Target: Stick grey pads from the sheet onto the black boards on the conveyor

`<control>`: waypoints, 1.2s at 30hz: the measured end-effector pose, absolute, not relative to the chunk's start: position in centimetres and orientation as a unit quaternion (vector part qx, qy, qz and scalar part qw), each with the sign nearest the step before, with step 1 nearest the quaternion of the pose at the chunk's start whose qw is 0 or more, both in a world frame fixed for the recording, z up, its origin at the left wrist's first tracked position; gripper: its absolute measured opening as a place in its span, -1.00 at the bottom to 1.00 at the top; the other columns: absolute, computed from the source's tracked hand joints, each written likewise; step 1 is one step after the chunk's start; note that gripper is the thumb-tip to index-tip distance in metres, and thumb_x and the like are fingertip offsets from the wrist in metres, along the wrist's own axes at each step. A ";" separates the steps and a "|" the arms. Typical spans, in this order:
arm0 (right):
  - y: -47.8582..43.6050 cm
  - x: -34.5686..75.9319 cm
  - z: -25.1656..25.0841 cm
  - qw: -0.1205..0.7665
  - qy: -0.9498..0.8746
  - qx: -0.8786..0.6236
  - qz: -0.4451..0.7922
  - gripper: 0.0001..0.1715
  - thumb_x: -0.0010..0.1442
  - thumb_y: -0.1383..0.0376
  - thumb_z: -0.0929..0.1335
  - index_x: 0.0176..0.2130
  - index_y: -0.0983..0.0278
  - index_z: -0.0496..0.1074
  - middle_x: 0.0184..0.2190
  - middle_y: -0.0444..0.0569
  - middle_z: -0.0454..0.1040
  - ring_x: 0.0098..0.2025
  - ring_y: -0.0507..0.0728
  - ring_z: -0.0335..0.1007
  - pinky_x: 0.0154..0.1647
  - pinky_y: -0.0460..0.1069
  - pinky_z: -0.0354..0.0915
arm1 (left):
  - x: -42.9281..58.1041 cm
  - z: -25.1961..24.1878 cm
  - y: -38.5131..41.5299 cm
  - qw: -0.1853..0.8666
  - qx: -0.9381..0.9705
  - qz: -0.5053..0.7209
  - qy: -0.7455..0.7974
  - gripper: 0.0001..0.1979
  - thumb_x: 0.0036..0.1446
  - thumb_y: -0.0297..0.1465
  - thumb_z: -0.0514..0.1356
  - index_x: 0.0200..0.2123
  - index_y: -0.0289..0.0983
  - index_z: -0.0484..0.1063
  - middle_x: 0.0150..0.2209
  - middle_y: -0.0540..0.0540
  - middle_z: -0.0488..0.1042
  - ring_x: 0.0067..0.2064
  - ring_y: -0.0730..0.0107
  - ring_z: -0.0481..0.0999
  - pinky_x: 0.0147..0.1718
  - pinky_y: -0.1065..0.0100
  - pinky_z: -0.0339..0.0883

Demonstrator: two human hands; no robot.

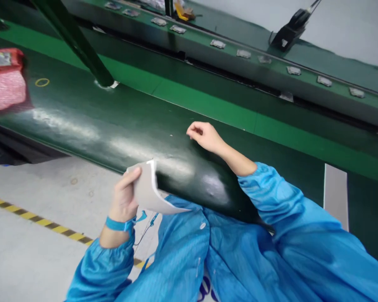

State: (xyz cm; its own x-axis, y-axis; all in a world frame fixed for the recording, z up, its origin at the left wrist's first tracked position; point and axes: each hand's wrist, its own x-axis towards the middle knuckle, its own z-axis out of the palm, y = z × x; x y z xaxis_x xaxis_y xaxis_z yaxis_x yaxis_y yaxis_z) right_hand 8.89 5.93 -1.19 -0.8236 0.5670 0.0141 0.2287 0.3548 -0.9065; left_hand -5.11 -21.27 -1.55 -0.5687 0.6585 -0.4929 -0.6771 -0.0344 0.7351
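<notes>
While the left hand (123,200) grips a curled sheet (147,191) at 7 o'clock, the right hand (206,136) rests on the bench (113,126) at centre, fingers curled, contents unclear.

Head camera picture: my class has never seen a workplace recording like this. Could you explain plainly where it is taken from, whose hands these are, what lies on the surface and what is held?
This is a single view from a camera worn on a person's head, looking forward and down. So the blue sleeves and both hands belong to the wearer. The left hand pinches a bent white sheet and wears a blue wrist strap. The right hand rests on the dark green table with its fingers curled; whether it holds anything does not show. At the table's far left lies a red and pink package. Behind the table runs a green conveyor carrying a row of small silvery parts.
</notes>
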 end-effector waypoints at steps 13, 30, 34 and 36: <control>4.4 29.4 -1.9 0.306 -0.508 -0.419 0.687 -0.48 -0.05 0.06 0.54 -0.19 0.25 0.39 -0.57 -0.28 0.38 -0.65 -0.07 0.18 -0.70 -0.17 0.05 | 8.7 -1.8 -0.9 0.550 0.415 0.467 0.554 -0.48 0.05 0.07 0.46 -0.20 -0.27 0.65 -0.29 -0.14 0.64 -0.34 0.26 0.54 -0.36 0.32 0.42; 5.5 36.1 -4.6 0.405 -0.424 -0.424 0.691 -0.47 -0.08 0.10 0.61 -0.20 0.23 0.43 -0.55 -0.24 0.36 -0.63 -0.07 0.17 -0.63 -0.13 0.06 | -10.5 -4.5 -5.5 -0.025 0.521 0.021 0.853 -0.84 0.26 -0.35 0.16 -0.23 -0.24 0.55 -0.13 -0.29 0.63 -0.02 -0.10 0.57 0.00 0.10 0.39; 5.4 36.4 -4.5 0.409 -0.432 -0.421 0.685 -0.51 -0.06 0.12 0.59 -0.20 0.23 0.44 -0.54 -0.23 0.38 -0.62 -0.06 0.16 -0.63 -0.13 0.05 | -11.0 -4.2 -4.9 -0.042 0.519 -0.008 0.854 -0.81 0.25 -0.36 0.12 -0.23 -0.27 0.53 -0.12 -0.34 0.61 -0.01 -0.13 0.58 -0.04 0.09 0.37; 5.4 36.4 -4.4 0.410 -0.435 -0.424 0.680 -0.52 -0.06 0.12 0.58 -0.20 0.23 0.44 -0.54 -0.23 0.37 -0.62 -0.06 0.16 -0.63 -0.13 0.05 | -12.3 -3.6 -5.1 -0.066 0.494 -0.015 0.867 -0.77 0.27 -0.36 0.09 -0.19 -0.31 0.53 -0.09 -0.39 0.60 0.01 -0.17 0.57 -0.03 0.06 0.37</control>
State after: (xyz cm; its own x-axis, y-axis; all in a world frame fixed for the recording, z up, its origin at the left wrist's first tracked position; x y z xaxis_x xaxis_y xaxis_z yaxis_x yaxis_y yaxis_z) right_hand 36.35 5.39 -4.44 -0.3037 0.9269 -0.2205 -0.1898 -0.2856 -0.9394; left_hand -12.33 -5.08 -3.63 -0.5029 0.8585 0.1003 0.8545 0.5113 -0.0915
